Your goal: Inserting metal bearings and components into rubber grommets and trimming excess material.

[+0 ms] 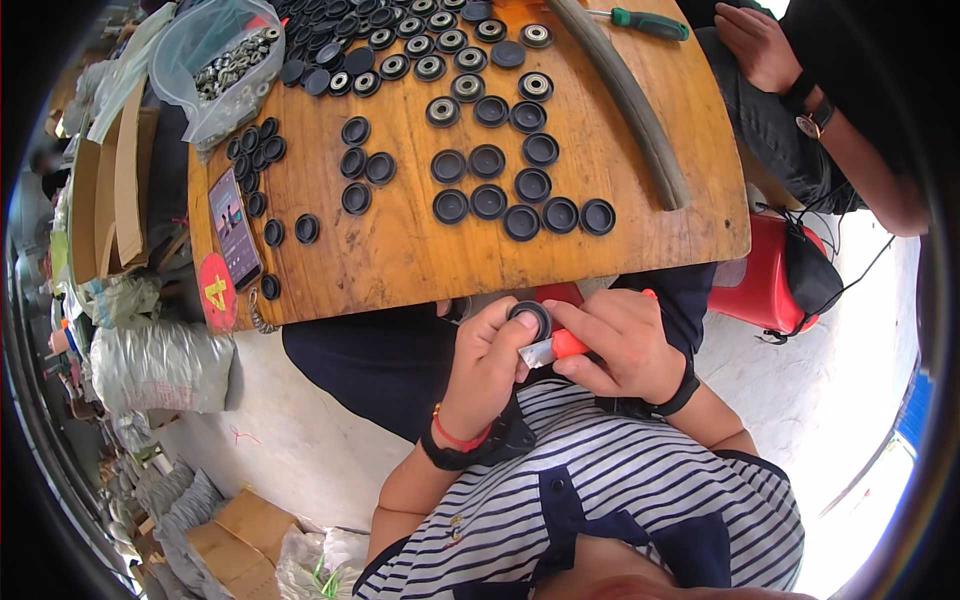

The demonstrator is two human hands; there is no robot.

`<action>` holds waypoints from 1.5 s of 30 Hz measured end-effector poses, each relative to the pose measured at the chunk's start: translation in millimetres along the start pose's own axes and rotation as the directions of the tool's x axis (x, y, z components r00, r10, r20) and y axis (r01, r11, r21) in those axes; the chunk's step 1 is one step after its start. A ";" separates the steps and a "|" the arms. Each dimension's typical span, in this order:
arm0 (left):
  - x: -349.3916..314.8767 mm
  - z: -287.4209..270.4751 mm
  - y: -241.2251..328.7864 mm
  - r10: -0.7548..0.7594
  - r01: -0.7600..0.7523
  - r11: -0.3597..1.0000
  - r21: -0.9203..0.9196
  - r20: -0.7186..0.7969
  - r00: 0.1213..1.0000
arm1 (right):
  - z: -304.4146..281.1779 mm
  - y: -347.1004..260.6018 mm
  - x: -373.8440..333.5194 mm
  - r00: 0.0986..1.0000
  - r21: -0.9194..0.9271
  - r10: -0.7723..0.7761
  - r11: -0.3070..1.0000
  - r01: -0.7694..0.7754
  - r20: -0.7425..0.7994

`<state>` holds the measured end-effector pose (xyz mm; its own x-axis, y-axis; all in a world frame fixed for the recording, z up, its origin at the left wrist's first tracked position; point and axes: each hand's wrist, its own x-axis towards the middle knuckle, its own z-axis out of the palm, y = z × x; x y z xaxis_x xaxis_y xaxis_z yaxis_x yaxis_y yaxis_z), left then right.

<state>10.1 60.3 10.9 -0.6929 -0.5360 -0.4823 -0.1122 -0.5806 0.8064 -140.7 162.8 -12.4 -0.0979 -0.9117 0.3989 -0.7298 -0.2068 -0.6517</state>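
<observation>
Black disc (533,312), pinched in the left hand (485,362) between the table (400,260) and the striped shirt (620,465), is just beside the blade (537,354) of the red knife (568,344) gripped in the right hand (632,345), so a slip under hard pressure (the thumb (512,338) is close) could nick skin

On the counter (400,270), caps (487,160) spread between a phone (234,230) at left and a rod (630,115) at right, with a screwdriver (650,24) beside the rod's far end. Beyond the phone, a tub (212,118) of small parts (235,66) apparently rests on the counter's edge.
</observation>
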 end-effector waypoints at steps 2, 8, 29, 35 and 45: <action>-0.5 0.8 0.6 -0.006 0.007 0.999 0.036 -0.026 1.000 | -0.6 -0.9 -0.3 1.000 -0.008 0.005 1.000 -0.004 0.004; -7.4 1.7 4.2 0.061 -0.051 0.993 0.109 -0.091 0.994 | -3.1 -0.8 3.0 0.998 -0.027 0.061 0.998 -0.062 -0.017; -7.8 0.7 5.6 0.239 -0.183 0.940 0.288 -0.173 0.955 | -7.9 -2.5 3.2 0.999 -0.089 0.028 0.996 -0.024 0.046; -5.5 -5.3 9.9 0.064 -0.051 0.993 0.108 -0.122 0.991 | -8.1 -6.3 6.6 0.996 -0.078 0.084 0.994 -0.081 0.038; -2.9 -5.8 -3.8 0.154 -0.152 0.926 0.346 0.022 0.988 | -7.6 -11.2 15.0 0.894 0.463 0.408 0.766 -0.446 0.186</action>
<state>16.7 60.5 7.2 -0.7176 -0.6050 -0.3449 -0.2452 -0.2440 0.9383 -139.1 154.1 5.8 -0.2593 -0.9653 -0.0296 -0.2020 0.0842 -0.9758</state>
